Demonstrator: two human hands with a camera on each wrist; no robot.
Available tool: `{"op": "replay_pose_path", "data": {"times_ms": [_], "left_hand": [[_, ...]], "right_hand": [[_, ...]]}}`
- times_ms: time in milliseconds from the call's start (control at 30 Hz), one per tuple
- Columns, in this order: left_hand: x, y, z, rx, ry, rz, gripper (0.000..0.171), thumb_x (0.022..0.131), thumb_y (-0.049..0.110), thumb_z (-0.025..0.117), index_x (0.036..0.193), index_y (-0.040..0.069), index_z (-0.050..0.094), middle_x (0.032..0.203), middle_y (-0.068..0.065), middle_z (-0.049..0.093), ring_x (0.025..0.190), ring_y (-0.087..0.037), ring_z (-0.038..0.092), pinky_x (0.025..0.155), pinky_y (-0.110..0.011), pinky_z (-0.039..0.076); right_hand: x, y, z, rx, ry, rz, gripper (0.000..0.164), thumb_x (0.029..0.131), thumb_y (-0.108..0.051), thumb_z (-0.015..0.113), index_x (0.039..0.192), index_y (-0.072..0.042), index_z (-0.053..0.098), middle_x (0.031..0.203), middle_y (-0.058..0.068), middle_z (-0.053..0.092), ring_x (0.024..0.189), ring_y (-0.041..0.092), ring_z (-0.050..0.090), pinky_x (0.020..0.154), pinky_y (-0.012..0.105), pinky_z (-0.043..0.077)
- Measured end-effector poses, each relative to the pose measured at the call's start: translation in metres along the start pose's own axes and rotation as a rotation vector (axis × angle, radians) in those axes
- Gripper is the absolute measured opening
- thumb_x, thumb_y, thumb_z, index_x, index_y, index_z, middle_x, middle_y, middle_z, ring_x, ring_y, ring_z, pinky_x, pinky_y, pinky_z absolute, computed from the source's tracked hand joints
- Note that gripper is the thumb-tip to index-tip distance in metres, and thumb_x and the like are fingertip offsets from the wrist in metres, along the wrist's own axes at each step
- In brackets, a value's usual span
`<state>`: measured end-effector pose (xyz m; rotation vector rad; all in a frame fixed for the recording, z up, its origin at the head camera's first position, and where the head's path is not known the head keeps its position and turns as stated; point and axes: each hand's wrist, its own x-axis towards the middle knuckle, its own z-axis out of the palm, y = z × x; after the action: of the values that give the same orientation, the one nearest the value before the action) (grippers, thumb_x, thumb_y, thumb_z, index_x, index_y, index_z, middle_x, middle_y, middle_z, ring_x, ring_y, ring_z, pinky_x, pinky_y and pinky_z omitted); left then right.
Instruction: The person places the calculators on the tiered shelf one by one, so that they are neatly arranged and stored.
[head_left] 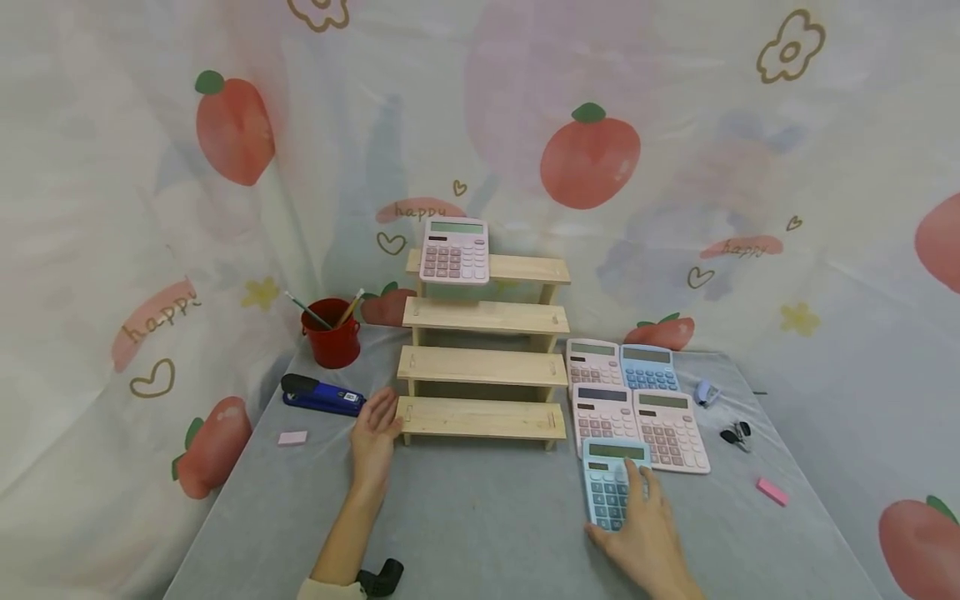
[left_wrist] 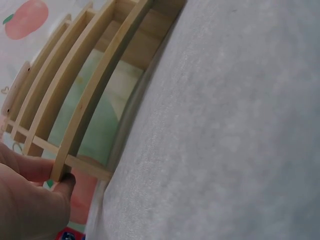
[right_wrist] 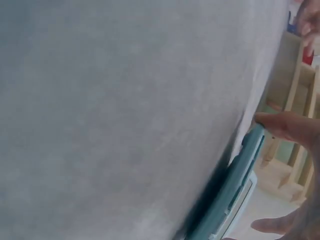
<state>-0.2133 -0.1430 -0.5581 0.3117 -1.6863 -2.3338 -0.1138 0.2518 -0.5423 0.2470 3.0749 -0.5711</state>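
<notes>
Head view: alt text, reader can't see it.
A person's right hand holds a light-blue calculator in front of four other calculators, while the left hand grips the lowest shelf of a four-tier wooden stand. A pink calculator sits on the top tier; a blue stapler and a red bucket of pencils are left of the stand.

A curtained desk nook, this: fruit-print cloth (head_left: 690, 150) hanging far and left, and look at the grey table (head_left: 480, 508)! Stapler (head_left: 326, 396) and pot (head_left: 333, 346) of pencils (head_left: 348, 310) on the left, rack (head_left: 483, 365) in the middle, calculators (head_left: 671, 432) on the right. Home or office, no telling.
</notes>
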Motion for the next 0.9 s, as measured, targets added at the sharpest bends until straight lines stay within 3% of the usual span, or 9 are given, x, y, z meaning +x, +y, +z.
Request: {"op": "replay_pose_path", "data": {"times_ms": [233,433,567,700,900], "left_hand": [[0.001,0.000,0.001,0.009,0.004,-0.001,0.058,0.097,-0.017,0.057,0.151,0.001,0.048,0.156,-0.023,0.048,0.147,-0.036,0.044,0.094,-0.014,0.051],[-0.001,0.000,0.001,0.011,0.008,-0.005,0.059,0.098,-0.016,0.056,0.153,0.002,0.046,0.157,-0.020,0.047,0.147,-0.032,0.044,0.099,-0.016,0.050],[-0.001,0.000,0.000,0.004,0.009,-0.013,0.059,0.099,-0.016,0.056,0.154,0.003,0.044,0.158,-0.018,0.047,0.147,-0.029,0.044,0.102,-0.019,0.049],[-0.001,0.000,0.000,-0.004,0.006,-0.007,0.061,0.098,-0.017,0.055,0.154,0.002,0.042,0.158,-0.020,0.047,0.147,-0.030,0.044,0.100,-0.017,0.050],[-0.002,-0.001,0.001,-0.019,0.011,0.012,0.065,0.096,-0.021,0.054,0.155,-0.001,0.037,0.156,-0.026,0.046,0.147,-0.036,0.044,0.092,-0.014,0.052]], "right_hand": [[0.002,-0.011,-0.018,0.052,0.092,-0.080,0.128,0.065,-0.034,0.096,0.162,-0.001,0.019,0.153,0.036,0.027,0.130,0.063,0.042,0.101,0.076,0.042],[0.018,-0.039,-0.052,0.115,0.278,-0.237,0.122,0.064,-0.028,0.098,0.159,-0.001,0.027,0.149,0.033,0.034,0.126,0.056,0.047,0.096,0.073,0.046],[0.042,-0.070,-0.084,0.150,0.328,-0.303,0.118,0.069,-0.030,0.096,0.162,-0.006,0.026,0.149,0.030,0.036,0.115,0.051,0.055,0.088,0.068,0.052],[0.074,-0.105,-0.114,0.194,0.315,-0.355,0.115,0.076,-0.033,0.091,0.164,-0.011,0.022,0.155,0.029,0.033,0.109,0.051,0.059,0.082,0.066,0.053],[0.130,-0.165,-0.141,0.226,0.273,-0.401,0.115,0.079,-0.039,0.089,0.166,-0.016,0.018,0.161,0.026,0.027,0.116,0.053,0.054,0.087,0.067,0.051]]}}
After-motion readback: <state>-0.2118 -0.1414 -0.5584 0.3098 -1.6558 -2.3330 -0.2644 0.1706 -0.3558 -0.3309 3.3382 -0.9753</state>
